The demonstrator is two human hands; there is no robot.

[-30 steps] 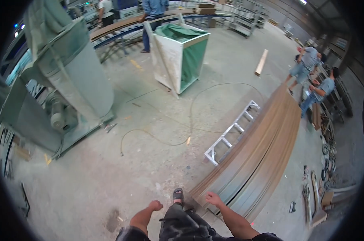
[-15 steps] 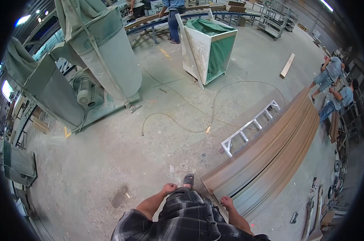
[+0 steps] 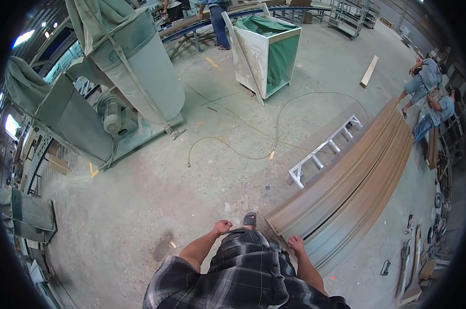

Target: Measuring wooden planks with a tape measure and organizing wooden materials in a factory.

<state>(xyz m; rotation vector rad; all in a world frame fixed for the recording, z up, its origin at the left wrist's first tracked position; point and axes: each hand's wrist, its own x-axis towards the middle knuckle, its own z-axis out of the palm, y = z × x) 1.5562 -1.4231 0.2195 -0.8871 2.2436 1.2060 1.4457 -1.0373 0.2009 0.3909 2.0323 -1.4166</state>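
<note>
My left hand is curled closed beside the dark shorts, its knuckles forward, and nothing shows in it. On the other side my right hand is also curled closed, with no object visible in the fingers. It is nearest to the near end of a long stack of brown wooden boards, and appears apart from it. One sandalled foot shows on the concrete between the hands. A metal ladder lies along the left side of the boards.
A thin hose loops over the floor. Left stands a large dust collector with a motor. Ahead is a white-framed box with green cloth. Two people are by the boards' far end; a loose plank lies beyond the ladder.
The whole view has shifted a little, so the boards, ladder and floor sit slightly further right. Both my hands appear somewhat higher in the picture, still closed.
</note>
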